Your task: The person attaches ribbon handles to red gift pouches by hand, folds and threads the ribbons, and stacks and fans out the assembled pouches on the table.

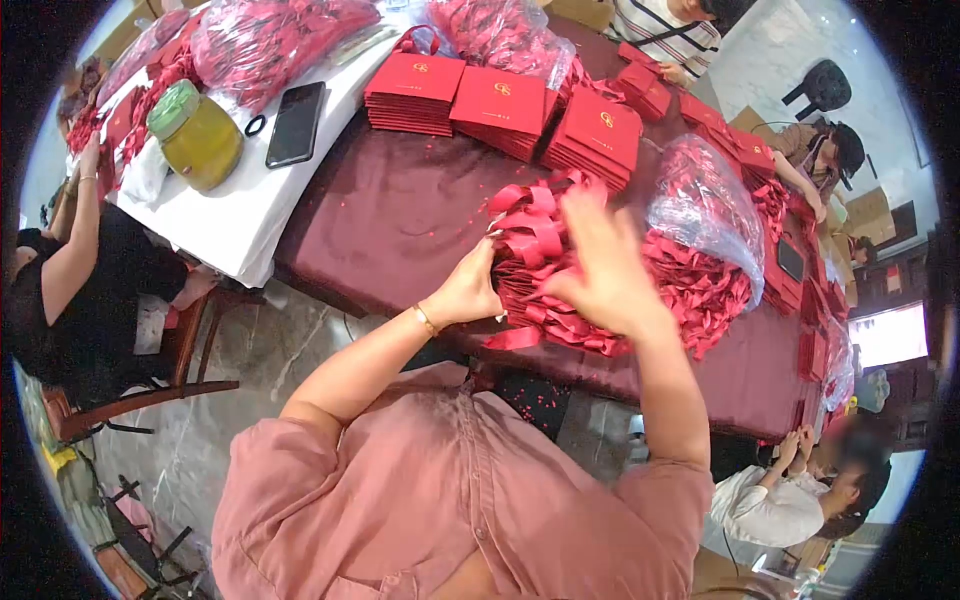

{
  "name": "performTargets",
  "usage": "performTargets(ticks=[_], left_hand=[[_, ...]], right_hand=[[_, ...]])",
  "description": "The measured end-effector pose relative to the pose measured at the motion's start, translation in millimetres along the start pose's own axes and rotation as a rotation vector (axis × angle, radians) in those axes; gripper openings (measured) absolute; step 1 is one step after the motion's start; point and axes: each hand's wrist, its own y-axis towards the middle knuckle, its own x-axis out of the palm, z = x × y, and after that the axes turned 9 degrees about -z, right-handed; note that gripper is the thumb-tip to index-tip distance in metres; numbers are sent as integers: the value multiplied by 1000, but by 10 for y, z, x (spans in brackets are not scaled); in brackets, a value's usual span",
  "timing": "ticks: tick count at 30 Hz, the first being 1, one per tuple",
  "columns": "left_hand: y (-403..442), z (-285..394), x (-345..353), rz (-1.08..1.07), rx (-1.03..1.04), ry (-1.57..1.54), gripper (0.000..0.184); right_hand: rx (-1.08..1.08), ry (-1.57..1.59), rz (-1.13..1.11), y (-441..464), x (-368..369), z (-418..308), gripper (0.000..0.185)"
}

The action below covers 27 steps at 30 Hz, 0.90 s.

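A thick bundle of red folded pieces with ribbon loops [530, 240] stands at the near edge of the dark red tablecloth [390, 220]. My left hand [468, 288] grips the bundle's left side, its fingers partly hidden behind it. Over the bundle's right side is my right hand [608, 262], blurred by motion, with its fingers spread and nothing visibly held. Beyond the bundle, stacks of red cards with gold print [415, 85] stand in a row. Loose red ribbons [690, 290] heap up to the right, partly under a clear plastic bag [705, 200].
On the white cloth [230, 215] at left are a green-lidded jar [200, 140] and a black phone [296, 125]. Another phone [790, 258] lies at right. People sit around the table, one in black [110, 280] at left and one in white [770, 505] at lower right.
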Motion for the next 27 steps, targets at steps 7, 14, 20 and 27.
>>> performTargets(ticks=[7, 14, 20, 27], left_hand=[[38, 126, 36, 68, -118, -41, 81], [91, 87, 66, 34, -29, 41, 88], [-35, -236, 213, 162, -115, -283, 75], [162, 127, 107, 309, -384, -1122, 44]], right_hand=[[74, 1028, 766, -238, -73, 536, 104], [233, 1777, 732, -257, 1239, 792, 99], [-24, 2163, 453, -51, 1237, 436, 96], [-26, 1899, 778, -285, 1135, 367, 75]])
